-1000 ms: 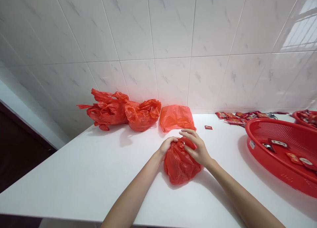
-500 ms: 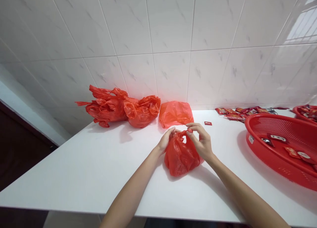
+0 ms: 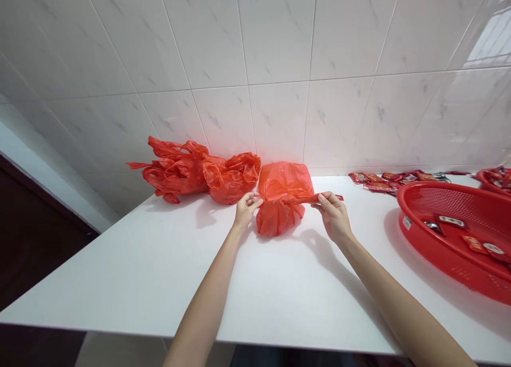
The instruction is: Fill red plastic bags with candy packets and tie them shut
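– Red plastic, thin and crinkled, gathers into a rounded bag (image 3: 279, 219) in front of you, over the middle of the smooth white tabletop (image 3: 139, 276); whether it touches down, I cannot tell.

– And how are my hands?

– Both your forearms reach forward, hands apart, one at each side of the bag. Your left hand (image 3: 246, 210) pinches its left end between thumb and fingers. Your right hand (image 3: 332, 217) pinches the twisted strip drawn out to the right.

– How many other bags do I have?

– One flat, squarish red plastic sheet or bag (image 3: 286, 176) lies just behind yours. Left of it you have two bunched red plastic bundles (image 3: 229, 180), their tops crumpled and looped.

– And to my right?

– Two round red plastic baskets: a large one with a perforated wall (image 3: 447, 263), and another (image 3: 485, 185) cut off at the edge. At least four glossy packets (image 3: 451, 221) lie in the large one. Behind it spreads a heap of shiny packets (image 3: 379, 186), too overlapped to count.
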Demonstrator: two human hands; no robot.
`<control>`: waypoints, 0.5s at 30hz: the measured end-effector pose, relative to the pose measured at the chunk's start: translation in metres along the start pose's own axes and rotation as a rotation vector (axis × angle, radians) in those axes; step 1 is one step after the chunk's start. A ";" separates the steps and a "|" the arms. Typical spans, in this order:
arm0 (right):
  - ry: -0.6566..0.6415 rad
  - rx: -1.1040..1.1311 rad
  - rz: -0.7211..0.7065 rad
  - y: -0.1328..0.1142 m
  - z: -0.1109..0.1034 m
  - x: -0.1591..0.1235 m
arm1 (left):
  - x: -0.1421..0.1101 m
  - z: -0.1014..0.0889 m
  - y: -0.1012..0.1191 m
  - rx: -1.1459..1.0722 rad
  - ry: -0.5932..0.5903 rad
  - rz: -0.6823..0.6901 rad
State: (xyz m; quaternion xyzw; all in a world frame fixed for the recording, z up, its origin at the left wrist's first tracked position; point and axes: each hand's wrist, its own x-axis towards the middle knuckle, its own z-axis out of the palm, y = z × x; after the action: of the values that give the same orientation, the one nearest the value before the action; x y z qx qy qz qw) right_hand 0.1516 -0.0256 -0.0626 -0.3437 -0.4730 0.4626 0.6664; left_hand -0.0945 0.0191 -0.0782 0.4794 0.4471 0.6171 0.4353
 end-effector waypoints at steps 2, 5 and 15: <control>0.005 -0.005 0.018 0.005 -0.001 0.002 | 0.002 -0.003 -0.004 0.011 0.027 0.007; 0.001 -0.007 0.039 0.010 -0.005 0.005 | 0.004 -0.004 -0.008 0.023 0.070 0.038; -0.149 0.102 0.092 0.002 0.000 -0.003 | -0.037 0.035 0.017 0.146 -0.016 0.382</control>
State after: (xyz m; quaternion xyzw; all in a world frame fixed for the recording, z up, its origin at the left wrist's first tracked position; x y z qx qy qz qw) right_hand 0.1508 -0.0272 -0.0657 -0.2956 -0.4807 0.5404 0.6241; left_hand -0.0562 -0.0163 -0.0643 0.5907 0.3880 0.6505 0.2782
